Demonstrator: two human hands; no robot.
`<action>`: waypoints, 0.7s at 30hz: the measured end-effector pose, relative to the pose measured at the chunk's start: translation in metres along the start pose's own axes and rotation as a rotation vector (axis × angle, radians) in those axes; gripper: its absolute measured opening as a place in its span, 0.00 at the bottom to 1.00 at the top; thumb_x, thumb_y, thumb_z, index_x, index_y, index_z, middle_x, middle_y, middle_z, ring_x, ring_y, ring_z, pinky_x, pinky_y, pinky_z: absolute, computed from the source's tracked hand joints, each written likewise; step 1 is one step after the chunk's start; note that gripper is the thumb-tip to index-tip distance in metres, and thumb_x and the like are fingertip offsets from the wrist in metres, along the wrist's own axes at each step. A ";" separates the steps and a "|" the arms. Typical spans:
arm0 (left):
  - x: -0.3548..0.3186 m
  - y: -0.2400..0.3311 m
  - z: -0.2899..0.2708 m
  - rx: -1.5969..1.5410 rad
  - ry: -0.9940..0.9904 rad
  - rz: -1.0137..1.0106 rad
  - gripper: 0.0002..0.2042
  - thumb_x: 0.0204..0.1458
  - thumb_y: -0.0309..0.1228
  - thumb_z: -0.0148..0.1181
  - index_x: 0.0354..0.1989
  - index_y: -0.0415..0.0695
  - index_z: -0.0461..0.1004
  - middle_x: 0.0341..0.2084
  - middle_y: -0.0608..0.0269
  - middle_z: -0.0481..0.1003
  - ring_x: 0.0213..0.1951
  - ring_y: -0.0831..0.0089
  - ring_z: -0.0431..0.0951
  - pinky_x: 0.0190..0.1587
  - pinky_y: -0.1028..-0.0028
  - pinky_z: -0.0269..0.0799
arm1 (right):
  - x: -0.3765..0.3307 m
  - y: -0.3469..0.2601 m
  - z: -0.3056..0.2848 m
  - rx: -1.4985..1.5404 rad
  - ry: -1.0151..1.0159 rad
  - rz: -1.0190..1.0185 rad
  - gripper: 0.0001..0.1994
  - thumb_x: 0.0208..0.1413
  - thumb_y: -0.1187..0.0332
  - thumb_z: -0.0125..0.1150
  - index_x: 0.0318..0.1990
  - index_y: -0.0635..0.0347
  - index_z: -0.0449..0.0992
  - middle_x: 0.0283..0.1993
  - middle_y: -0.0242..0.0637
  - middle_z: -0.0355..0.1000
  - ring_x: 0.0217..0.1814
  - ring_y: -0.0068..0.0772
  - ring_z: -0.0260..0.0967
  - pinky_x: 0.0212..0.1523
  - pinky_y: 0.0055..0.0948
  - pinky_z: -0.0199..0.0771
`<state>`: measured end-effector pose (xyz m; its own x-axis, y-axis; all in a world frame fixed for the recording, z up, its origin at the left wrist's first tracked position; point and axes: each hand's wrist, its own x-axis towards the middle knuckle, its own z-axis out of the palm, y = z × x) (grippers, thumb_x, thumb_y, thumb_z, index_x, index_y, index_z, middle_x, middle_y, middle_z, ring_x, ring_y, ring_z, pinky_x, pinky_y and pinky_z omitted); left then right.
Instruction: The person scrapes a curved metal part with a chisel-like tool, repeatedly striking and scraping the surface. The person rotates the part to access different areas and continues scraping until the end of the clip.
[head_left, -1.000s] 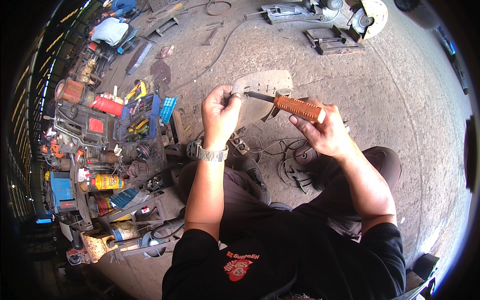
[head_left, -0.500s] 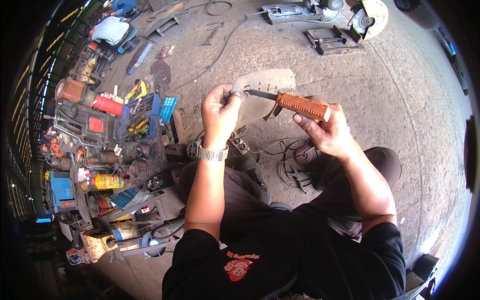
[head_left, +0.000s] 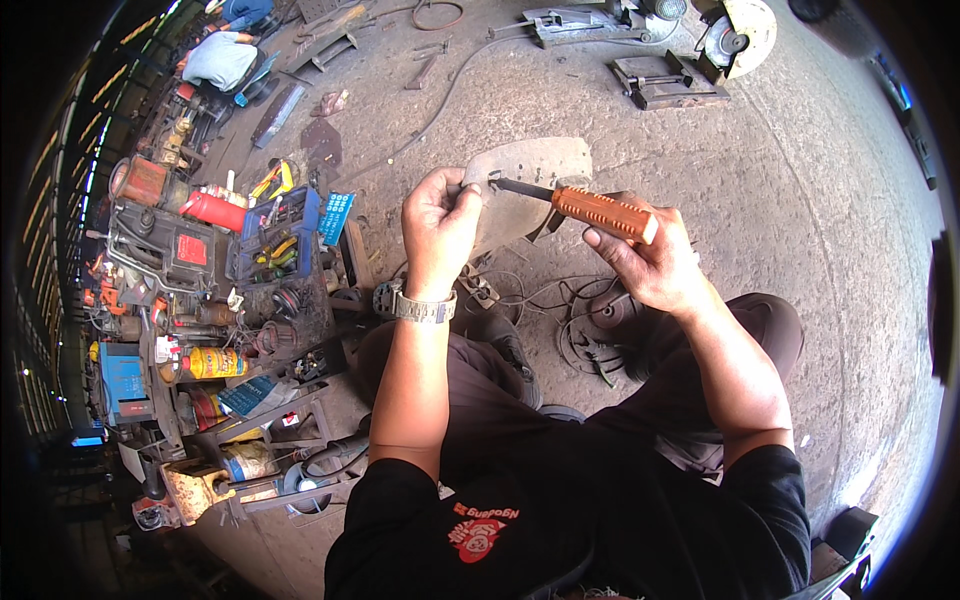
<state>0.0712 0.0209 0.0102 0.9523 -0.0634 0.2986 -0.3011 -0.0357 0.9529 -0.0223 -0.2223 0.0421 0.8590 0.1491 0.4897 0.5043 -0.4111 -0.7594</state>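
My left hand (head_left: 440, 222) pinches the left edge of a thin grey curved metal plate (head_left: 530, 158) between thumb and fingers. Small dark holes and marks run across the plate. My right hand (head_left: 652, 262) is closed around the ridged orange-brown handle of a hand tool with a narrow dark blade (head_left: 580, 203); whether it is a file, a scraper or a screwdriver I cannot tell. Its blade lies over the plate, the tip at a small dark mark near my left thumb. A dark bracket-like piece (head_left: 543, 226) shows below the plate, partly hidden.
An angle grinder (head_left: 610, 312) and coiled cables lie on the concrete floor between my feet. At left are a blue toolbox (head_left: 275, 240), a yellow bottle (head_left: 215, 362) and crowded tools. A cut-off saw (head_left: 735, 42) stands far right; another person (head_left: 220, 62) crouches far left.
The tool's handle and my right hand have shifted very slightly to the left. My left hand and the plate look almost the same.
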 end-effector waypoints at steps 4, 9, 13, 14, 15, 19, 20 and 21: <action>0.000 0.002 0.001 0.007 0.001 -0.001 0.02 0.57 0.19 0.59 0.36 0.37 0.76 0.24 0.73 0.76 0.24 0.89 0.69 0.25 0.83 0.64 | -0.001 0.002 0.000 -0.020 -0.001 -0.006 0.10 0.59 0.70 0.67 0.41 0.68 0.77 0.25 0.35 0.67 0.24 0.28 0.65 0.27 0.31 0.66; -0.001 0.000 -0.001 0.023 -0.012 -0.006 0.02 0.57 0.19 0.59 0.36 0.37 0.77 0.25 0.73 0.76 0.24 0.89 0.70 0.26 0.83 0.65 | -0.001 0.005 -0.002 -0.065 -0.047 -0.006 0.11 0.59 0.68 0.67 0.43 0.67 0.77 0.28 0.40 0.71 0.27 0.37 0.71 0.29 0.34 0.70; 0.000 -0.002 -0.001 0.009 -0.030 0.011 0.02 0.57 0.19 0.59 0.36 0.37 0.77 0.25 0.72 0.76 0.25 0.89 0.71 0.27 0.83 0.66 | -0.001 0.006 -0.003 -0.103 -0.066 -0.006 0.11 0.59 0.66 0.66 0.43 0.64 0.77 0.28 0.44 0.75 0.28 0.47 0.79 0.31 0.39 0.77; 0.000 -0.002 -0.001 0.018 -0.026 0.014 0.02 0.57 0.19 0.59 0.36 0.37 0.77 0.25 0.72 0.76 0.25 0.89 0.71 0.27 0.83 0.66 | -0.001 0.007 -0.003 -0.103 -0.058 -0.019 0.11 0.59 0.66 0.66 0.43 0.64 0.76 0.27 0.44 0.75 0.28 0.47 0.79 0.31 0.39 0.77; 0.000 -0.002 -0.001 0.026 -0.023 0.016 0.02 0.57 0.19 0.59 0.36 0.37 0.77 0.25 0.72 0.76 0.25 0.88 0.71 0.27 0.83 0.66 | 0.000 0.007 -0.002 -0.107 -0.060 -0.017 0.11 0.59 0.66 0.66 0.43 0.64 0.76 0.27 0.44 0.74 0.28 0.47 0.78 0.31 0.39 0.77; 0.000 -0.002 -0.001 0.037 -0.025 0.021 0.02 0.57 0.19 0.58 0.36 0.37 0.77 0.25 0.72 0.76 0.25 0.88 0.71 0.27 0.83 0.66 | 0.000 0.006 -0.003 -0.110 -0.066 -0.003 0.11 0.59 0.66 0.66 0.43 0.64 0.76 0.25 0.44 0.74 0.28 0.48 0.78 0.31 0.39 0.77; 0.000 -0.001 -0.001 0.037 -0.032 0.019 0.02 0.57 0.19 0.58 0.36 0.37 0.77 0.25 0.72 0.76 0.25 0.88 0.71 0.28 0.83 0.66 | 0.000 0.007 -0.003 -0.108 -0.069 0.002 0.11 0.59 0.66 0.66 0.43 0.64 0.76 0.25 0.45 0.74 0.28 0.48 0.78 0.31 0.39 0.77; -0.001 -0.001 -0.001 0.037 -0.039 0.016 0.02 0.57 0.19 0.58 0.36 0.37 0.77 0.25 0.72 0.76 0.26 0.88 0.71 0.28 0.83 0.66 | 0.000 0.006 -0.003 -0.106 -0.066 0.002 0.11 0.59 0.66 0.66 0.43 0.64 0.76 0.25 0.45 0.74 0.28 0.48 0.78 0.31 0.39 0.77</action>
<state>0.0708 0.0224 0.0096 0.9449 -0.1031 0.3108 -0.3187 -0.0713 0.9452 -0.0195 -0.2276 0.0383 0.8657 0.2055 0.4564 0.4934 -0.5038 -0.7091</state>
